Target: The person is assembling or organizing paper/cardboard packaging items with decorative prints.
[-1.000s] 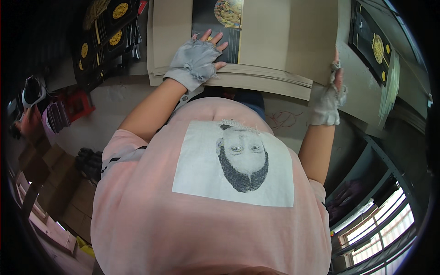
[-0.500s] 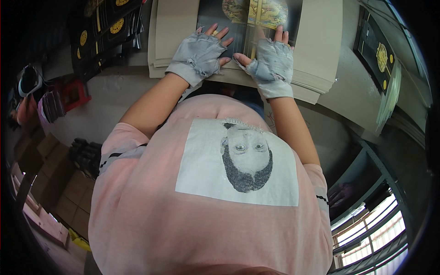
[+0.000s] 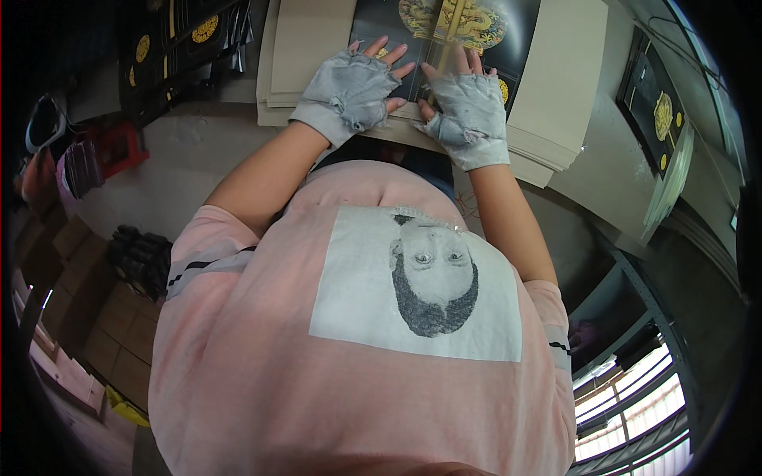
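A glossy black sheet [image 3: 520, 40] with a gold dragon medallion and a gold stripe down its middle lies on a stack of grey-beige boards [image 3: 563, 75]. My left hand [image 3: 345, 89], in a worn grey fingerless glove, rests at the sheet's near left edge with its fingers spread. Opposite it, my right hand [image 3: 468, 115], gloved alike, lies palm down on the near part of the sheet, right of the stripe. Its fingers are stretched out, and the thumb points toward the left hand. Neither hand grasps anything. The sheet's far edge is cut off by the picture.
More black-and-gold printed pieces [image 3: 178, 59] are piled at the left, and another black-and-gold piece [image 3: 651, 103] lies on a pile at the right. A red plastic object [image 3: 123, 151] is at left. Brown cartons [image 3: 119, 341] stand lower left, a metal rack [image 3: 635, 278] lower right.
My right hand has shifted slightly left relative to the sheet, its thumb and fingers changing position. My left hand stays nearly in place. The whole view has shifted a little.
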`<state>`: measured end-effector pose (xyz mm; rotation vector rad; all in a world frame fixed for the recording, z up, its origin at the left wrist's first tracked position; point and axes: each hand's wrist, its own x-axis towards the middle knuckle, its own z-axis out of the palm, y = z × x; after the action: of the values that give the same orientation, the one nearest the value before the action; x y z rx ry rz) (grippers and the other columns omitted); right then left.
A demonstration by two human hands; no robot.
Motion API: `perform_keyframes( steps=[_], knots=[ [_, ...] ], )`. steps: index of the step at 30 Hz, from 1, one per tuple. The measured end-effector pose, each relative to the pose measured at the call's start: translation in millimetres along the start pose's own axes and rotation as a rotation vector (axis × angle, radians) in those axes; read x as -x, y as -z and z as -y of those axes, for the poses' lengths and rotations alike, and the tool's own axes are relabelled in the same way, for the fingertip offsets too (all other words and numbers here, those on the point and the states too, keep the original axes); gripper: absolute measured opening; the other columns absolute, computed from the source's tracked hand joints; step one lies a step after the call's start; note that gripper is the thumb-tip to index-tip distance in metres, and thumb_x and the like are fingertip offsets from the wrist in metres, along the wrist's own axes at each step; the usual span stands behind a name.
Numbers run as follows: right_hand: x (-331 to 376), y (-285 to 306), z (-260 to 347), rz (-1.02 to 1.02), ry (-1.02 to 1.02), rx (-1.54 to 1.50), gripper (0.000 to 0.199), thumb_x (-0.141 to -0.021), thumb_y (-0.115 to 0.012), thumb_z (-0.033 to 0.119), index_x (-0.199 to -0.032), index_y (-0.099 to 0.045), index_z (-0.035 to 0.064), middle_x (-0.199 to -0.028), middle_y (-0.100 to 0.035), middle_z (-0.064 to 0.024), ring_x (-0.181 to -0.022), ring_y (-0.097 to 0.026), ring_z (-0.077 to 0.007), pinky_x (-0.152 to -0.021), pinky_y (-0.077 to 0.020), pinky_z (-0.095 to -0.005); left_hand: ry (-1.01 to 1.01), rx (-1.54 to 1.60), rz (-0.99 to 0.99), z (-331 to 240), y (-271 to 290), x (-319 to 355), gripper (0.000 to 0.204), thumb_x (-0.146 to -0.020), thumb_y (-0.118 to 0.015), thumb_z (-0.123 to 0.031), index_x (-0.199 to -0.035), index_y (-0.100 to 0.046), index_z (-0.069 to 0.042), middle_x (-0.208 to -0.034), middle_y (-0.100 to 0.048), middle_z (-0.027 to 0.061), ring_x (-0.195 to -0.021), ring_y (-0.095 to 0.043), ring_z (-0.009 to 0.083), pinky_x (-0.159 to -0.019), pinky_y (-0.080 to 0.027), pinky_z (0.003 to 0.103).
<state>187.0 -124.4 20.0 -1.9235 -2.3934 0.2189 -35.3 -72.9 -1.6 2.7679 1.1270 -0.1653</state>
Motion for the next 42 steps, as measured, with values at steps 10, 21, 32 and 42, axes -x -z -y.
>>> perform_keyframes(
  steps=[10, 21, 32, 42],
  knots=[
    [0, 1, -10, 0.031, 0.101, -0.080, 0.049, -0.083, -0.069, 0.043, -0.131, -0.071, 0.0305, -0.161, -0.040, -0.0168, -0.150, -0.036, -0.0370, -0.120, -0.0290, -0.0614, -0.005, 0.001, 0.005, 0, 0, 0, 0.062, -0.099, -0.052, -0.056, -0.155, -0.048, -0.028, -0.166, -0.037, 0.0016, -0.155, -0.029, 0.0243, -0.125, -0.025, 0.049],
    [-4, 3, -12, 0.048, 0.131, -0.130, 0.041, -0.082, -0.070, 0.036, -0.122, -0.076, 0.0262, -0.159, -0.044, -0.0145, -0.149, -0.038, -0.0349, -0.122, -0.0280, -0.0598, 0.004, -0.028, 0.013, -2, 2, 0, 0.063, -0.099, -0.053, -0.056, -0.154, -0.047, -0.028, -0.166, -0.038, 0.0019, -0.155, -0.028, 0.0233, -0.125, -0.024, 0.048],
    [-6, 1, -17, 0.075, 0.130, -0.135, 0.043, -0.082, -0.070, 0.037, -0.123, -0.074, 0.0281, -0.161, -0.042, -0.0139, -0.149, -0.038, -0.0348, -0.123, -0.0275, -0.0579, 0.003, -0.016, 0.000, -3, 0, 0, 0.063, -0.099, -0.053, -0.056, -0.154, -0.048, -0.028, -0.166, -0.038, 0.0010, -0.155, -0.029, 0.0236, -0.125, -0.025, 0.049],
    [-3, -3, -21, 0.102, 0.111, -0.153, 0.042, -0.083, -0.071, 0.038, -0.123, -0.073, 0.0249, -0.161, -0.042, -0.0133, -0.150, -0.038, -0.0326, -0.124, -0.0269, -0.0547, -0.235, -0.064, -0.073, -18, -18, 8, 0.061, -0.097, -0.058, -0.034, -0.152, -0.049, -0.011, -0.160, -0.047, 0.0085, -0.149, -0.042, 0.0238, -0.122, -0.031, 0.045]
  ],
)
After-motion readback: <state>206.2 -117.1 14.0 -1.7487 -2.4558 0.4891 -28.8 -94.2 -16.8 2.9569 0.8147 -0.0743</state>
